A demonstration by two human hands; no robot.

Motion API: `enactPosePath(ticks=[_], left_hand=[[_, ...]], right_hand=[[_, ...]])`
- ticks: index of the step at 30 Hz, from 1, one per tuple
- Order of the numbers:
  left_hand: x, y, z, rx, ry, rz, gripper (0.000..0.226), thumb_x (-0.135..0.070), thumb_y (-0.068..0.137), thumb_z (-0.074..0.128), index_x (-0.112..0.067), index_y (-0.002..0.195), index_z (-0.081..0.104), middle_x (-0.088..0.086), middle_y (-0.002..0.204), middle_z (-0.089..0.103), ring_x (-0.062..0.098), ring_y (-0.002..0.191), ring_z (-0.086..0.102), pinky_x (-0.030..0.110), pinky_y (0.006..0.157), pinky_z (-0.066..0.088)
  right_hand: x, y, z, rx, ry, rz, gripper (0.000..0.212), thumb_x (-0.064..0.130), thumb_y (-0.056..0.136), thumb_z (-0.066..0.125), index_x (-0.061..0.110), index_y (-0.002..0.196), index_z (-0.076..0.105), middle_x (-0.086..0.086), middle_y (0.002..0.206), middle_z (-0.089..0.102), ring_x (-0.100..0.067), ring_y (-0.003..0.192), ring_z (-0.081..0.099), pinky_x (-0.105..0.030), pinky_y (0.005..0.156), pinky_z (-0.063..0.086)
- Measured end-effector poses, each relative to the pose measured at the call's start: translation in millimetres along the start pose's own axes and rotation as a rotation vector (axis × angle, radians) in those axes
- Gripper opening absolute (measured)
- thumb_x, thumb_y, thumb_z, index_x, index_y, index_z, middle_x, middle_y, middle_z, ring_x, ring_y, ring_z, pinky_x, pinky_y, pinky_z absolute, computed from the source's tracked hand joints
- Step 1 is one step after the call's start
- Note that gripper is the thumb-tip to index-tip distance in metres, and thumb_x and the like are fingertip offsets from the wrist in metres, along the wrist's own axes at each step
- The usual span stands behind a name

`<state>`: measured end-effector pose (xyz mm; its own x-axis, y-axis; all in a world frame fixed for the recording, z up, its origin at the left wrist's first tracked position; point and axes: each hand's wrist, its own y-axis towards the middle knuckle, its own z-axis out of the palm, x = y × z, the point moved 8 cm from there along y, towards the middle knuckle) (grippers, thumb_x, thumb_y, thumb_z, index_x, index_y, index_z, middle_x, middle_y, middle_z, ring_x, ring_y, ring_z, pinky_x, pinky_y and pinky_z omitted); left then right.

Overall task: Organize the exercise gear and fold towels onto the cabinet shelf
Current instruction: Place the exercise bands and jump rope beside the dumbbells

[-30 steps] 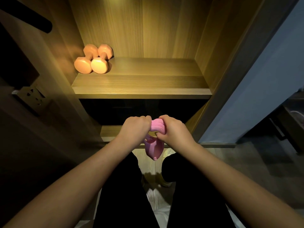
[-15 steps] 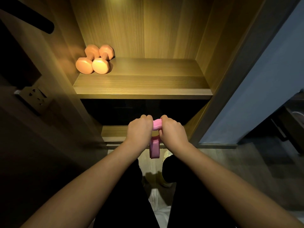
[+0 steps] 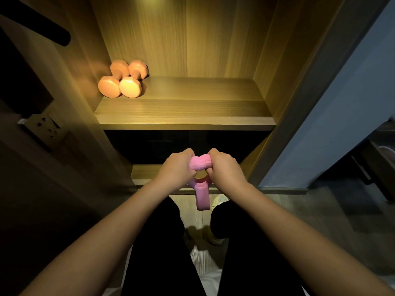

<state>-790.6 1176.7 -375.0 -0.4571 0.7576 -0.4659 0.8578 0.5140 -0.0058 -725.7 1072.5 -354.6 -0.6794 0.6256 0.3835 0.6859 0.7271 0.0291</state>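
A pink resistance band [image 3: 201, 164] is bunched between my two hands, low in front of the cabinet. My left hand [image 3: 176, 167] grips its left end and my right hand [image 3: 224, 168] grips its right end, fingers curled round it. A loose loop of the band hangs down below my hands. Two orange dumbbells [image 3: 124, 79] lie side by side at the back left of the lit wooden cabinet shelf [image 3: 186, 116], well above and left of my hands.
A lower shelf edge [image 3: 145, 174] runs just behind my hands. A dark open cabinet door with a hinge plate [image 3: 42, 127] stands at left. A blue-grey wall [image 3: 333, 116] is at right. My black trouser legs and white cloth [image 3: 207, 259] lie below.
My hands have drawn slightly apart, showing more of the bunched band between them. The hanging loop has shifted and now hangs longer below my hands.
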Motion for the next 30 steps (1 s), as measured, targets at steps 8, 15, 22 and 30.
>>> enactPosePath(ticks=[8, 15, 22, 30], left_hand=[[1.7, -14.1, -20.8, 0.267, -0.667, 0.033, 0.019, -0.036, 0.087, 0.068, -0.031, 0.104, 0.063, -0.012, 0.089, 0.074, 0.002, 0.087, 0.069, 0.015, 0.071, 0.051], [0.3, -9.0, -45.1, 0.344, -0.812, 0.025, 0.028, -0.029, 0.09, 0.064, -0.016, 0.115, 0.066, 0.005, 0.098, 0.075, 0.019, 0.093, 0.071, 0.033, 0.086, 0.054], [0.1, 15.3, -70.3, 0.378, -1.038, -0.013, 0.043, -0.036, 0.079, 0.066, -0.012, 0.114, 0.066, 0.011, 0.101, 0.074, 0.023, 0.091, 0.072, 0.025, 0.075, 0.056], [53.7, 25.6, -50.4, -0.239, -1.053, -0.085, 0.033, -0.022, 0.093, 0.06, -0.011, 0.122, 0.051, 0.0, 0.116, 0.064, 0.013, 0.111, 0.061, 0.034, 0.097, 0.049]], right_hand=[[-5.4, 8.9, -22.1, 0.042, 0.236, -0.015, 0.02, 0.015, 0.084, 0.068, 0.013, 0.103, 0.062, -0.003, 0.093, 0.064, -0.018, 0.086, 0.062, -0.027, 0.07, 0.053], [-16.6, 4.2, -14.7, 0.454, 0.905, 0.016, 0.025, 0.019, 0.085, 0.072, 0.016, 0.109, 0.066, -0.004, 0.104, 0.069, -0.011, 0.094, 0.065, -0.022, 0.079, 0.054], [-10.4, 25.4, -26.0, 0.215, 1.259, 0.09, 0.012, 0.014, 0.089, 0.065, 0.005, 0.096, 0.071, -0.015, 0.09, 0.073, -0.026, 0.09, 0.07, -0.03, 0.075, 0.059], [-2.1, 91.1, -51.7, 0.064, 1.53, 0.181, 0.015, 0.012, 0.093, 0.061, -0.001, 0.093, 0.068, -0.009, 0.078, 0.073, -0.013, 0.07, 0.069, -0.021, 0.061, 0.056]])
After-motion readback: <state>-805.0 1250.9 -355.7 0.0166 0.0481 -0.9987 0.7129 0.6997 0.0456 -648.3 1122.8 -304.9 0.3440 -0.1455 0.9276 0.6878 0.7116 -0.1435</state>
